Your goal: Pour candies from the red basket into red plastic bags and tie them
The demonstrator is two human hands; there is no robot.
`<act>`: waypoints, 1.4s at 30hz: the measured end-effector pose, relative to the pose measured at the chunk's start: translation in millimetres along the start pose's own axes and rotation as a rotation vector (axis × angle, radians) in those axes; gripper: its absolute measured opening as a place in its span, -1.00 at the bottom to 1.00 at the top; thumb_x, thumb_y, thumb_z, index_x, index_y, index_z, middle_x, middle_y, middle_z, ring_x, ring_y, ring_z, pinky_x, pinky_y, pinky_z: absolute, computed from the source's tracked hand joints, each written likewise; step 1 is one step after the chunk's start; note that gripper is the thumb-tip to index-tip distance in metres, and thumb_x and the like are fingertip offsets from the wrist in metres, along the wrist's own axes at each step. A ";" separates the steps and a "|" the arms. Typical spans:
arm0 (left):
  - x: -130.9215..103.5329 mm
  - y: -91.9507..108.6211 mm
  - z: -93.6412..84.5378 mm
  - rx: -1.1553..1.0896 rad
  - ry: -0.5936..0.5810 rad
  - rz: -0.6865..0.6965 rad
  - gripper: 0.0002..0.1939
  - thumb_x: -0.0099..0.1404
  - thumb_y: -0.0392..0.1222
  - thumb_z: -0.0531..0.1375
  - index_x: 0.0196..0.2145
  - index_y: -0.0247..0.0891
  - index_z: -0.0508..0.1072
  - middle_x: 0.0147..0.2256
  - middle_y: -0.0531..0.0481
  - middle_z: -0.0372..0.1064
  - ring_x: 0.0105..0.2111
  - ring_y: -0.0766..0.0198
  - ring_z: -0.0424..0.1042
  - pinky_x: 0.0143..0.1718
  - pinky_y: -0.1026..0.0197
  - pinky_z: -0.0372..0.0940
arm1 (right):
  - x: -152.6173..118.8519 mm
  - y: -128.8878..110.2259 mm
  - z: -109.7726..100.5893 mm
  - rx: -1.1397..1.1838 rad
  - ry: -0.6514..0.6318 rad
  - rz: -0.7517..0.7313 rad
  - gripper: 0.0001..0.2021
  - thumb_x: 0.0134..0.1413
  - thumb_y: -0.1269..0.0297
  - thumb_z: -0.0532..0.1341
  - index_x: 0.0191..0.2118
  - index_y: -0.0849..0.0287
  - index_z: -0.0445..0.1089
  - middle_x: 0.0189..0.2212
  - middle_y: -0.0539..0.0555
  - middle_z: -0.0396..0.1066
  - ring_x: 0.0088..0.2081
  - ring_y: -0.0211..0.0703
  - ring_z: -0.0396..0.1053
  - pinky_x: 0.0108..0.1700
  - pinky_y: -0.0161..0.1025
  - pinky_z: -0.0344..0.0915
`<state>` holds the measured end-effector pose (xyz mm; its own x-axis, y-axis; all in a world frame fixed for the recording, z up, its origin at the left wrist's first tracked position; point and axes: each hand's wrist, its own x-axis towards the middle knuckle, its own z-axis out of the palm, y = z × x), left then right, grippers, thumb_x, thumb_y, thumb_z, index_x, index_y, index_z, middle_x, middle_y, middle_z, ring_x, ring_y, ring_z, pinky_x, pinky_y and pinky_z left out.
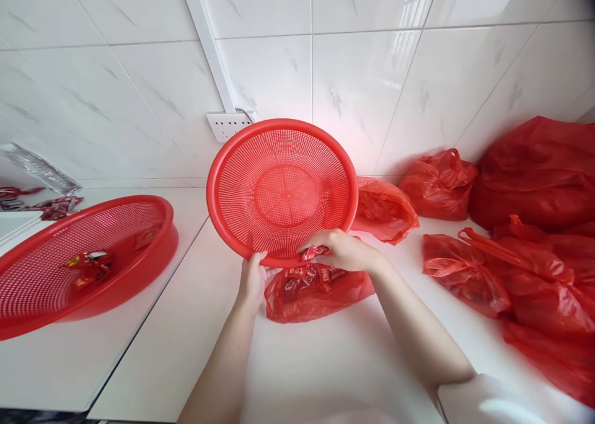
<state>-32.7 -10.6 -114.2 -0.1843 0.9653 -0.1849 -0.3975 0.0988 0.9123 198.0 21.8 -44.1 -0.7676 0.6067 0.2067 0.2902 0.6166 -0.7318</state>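
Toward the wall edge of the table (pixel 372 368), the left hand (pixel 253 278) is gripping a tilted basket (pixel 286 194); the right hand (pixel 342 249) is pinching a red packet (pixel 316 251), print unreadable, above a partly hidden bag (pixel 302 309).

"Where did the view look from?"
"From head height, forward and steeply down, over the surface (pixel 162 349) to the tiled wall (pixel 269 70)."
"How near was it?"
"Close, with the left hand (pixel 253 281) and right hand (pixel 344 250) just below mid-frame."
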 end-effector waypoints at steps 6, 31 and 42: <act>0.4 8.3 -0.8 0.008 0.059 0.009 -0.71 0.13 -0.13 0.16 -0.20 -0.29 0.44 -0.21 -0.15 0.52 -0.27 0.05 0.54 -0.27 0.05 0.44 | -8.5 -9.5 -1.7 0.128 -0.327 0.060 -0.70 0.04 0.35 0.31 -0.06 0.08 0.51 -0.16 -0.02 0.53 -0.14 -0.17 0.46 -0.09 -0.32 0.33; -48.8 69.1 -13.5 0.115 -0.080 0.089 -0.60 0.20 -0.06 0.15 -0.04 -0.29 0.42 -0.11 -0.16 0.52 -0.22 0.03 0.54 -0.46 0.19 0.42 | -21.6 -17.3 -2.1 -0.134 0.832 0.029 0.00 0.08 0.10 0.31 0.41 -0.09 -0.43 0.30 0.25 0.12 -0.03 0.11 0.48 -0.11 0.04 0.49; -73.0 111.4 -84.3 0.676 0.241 0.132 -0.15 0.26 0.30 0.09 0.37 0.03 -0.12 0.10 -0.23 0.34 -0.20 0.01 0.54 -0.19 -0.04 0.42 | -10.2 -11.0 -0.9 -0.094 0.843 0.060 -0.82 -0.05 0.31 0.31 -0.26 0.11 0.38 -0.28 0.00 0.45 -0.29 -0.19 0.45 -0.18 -0.25 0.41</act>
<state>-139.3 -90.5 -29.8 -0.4162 0.9072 -0.0616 0.2694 0.1877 0.9446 203.1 9.3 -37.6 -0.0776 0.7874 0.6115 0.3916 0.5882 -0.7076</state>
